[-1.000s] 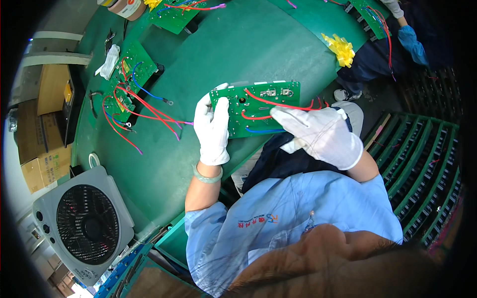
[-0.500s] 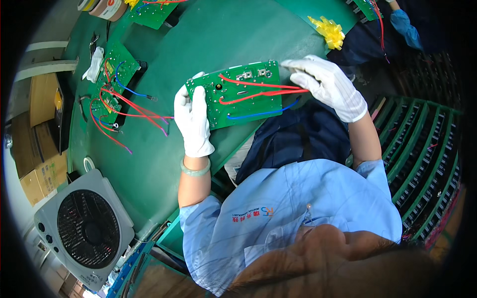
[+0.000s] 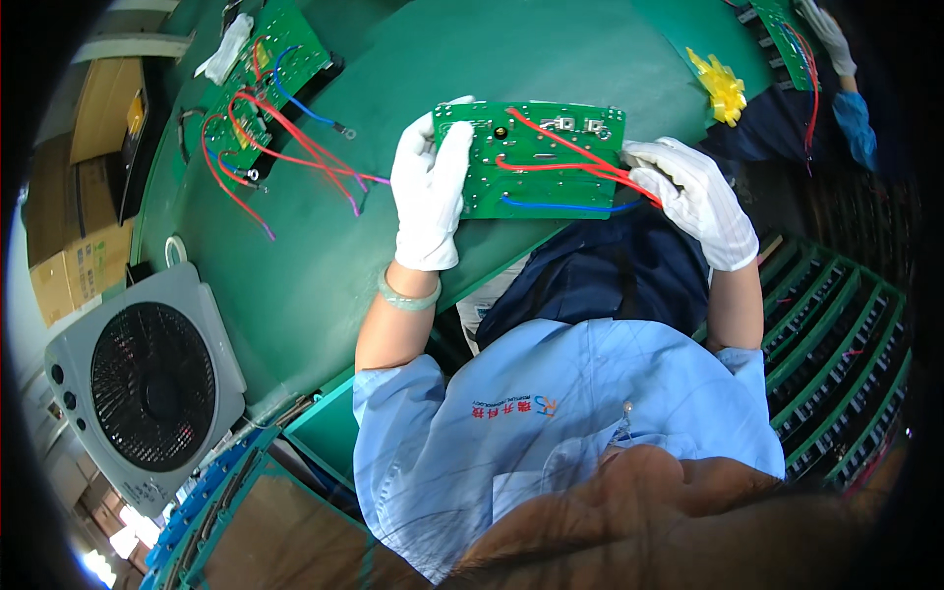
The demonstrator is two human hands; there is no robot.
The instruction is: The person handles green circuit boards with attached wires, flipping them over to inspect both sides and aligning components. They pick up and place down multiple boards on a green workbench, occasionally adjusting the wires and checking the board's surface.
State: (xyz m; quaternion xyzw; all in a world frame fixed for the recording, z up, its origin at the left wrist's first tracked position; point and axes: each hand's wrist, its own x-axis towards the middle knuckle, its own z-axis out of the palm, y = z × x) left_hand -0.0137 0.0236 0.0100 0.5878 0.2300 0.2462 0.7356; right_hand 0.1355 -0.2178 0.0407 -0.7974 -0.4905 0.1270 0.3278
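Observation:
White-gloved, my left hand (image 3: 433, 202) grips the left end of a green circuit board (image 3: 546, 179), its thumb lying over the board's face. The board is held up at the table's near edge, its soldered side showing. Red wires (image 3: 565, 147) and a blue wire (image 3: 560, 206) run from it toward the right. At the board's right end, my right hand (image 3: 698, 202), also gloved, has its fingers closed around the red wires. The blue wire passes to the same place, but its far end is hidden.
More circuit boards (image 3: 295, 44) with red and blue wires lie on the green table (image 3: 393, 59) at left. A grey fan (image 3: 152, 383) stands at lower left, a yellow bow (image 3: 720, 88) at far right. A co-worker's gloved hand (image 3: 831, 41) is beside another board. Green racks (image 3: 836, 334) stand right.
The board has turned from a slant to nearly level. My right hand has come lower against the board's right end, its fingers drawn in around the wires. The whole view has shifted.

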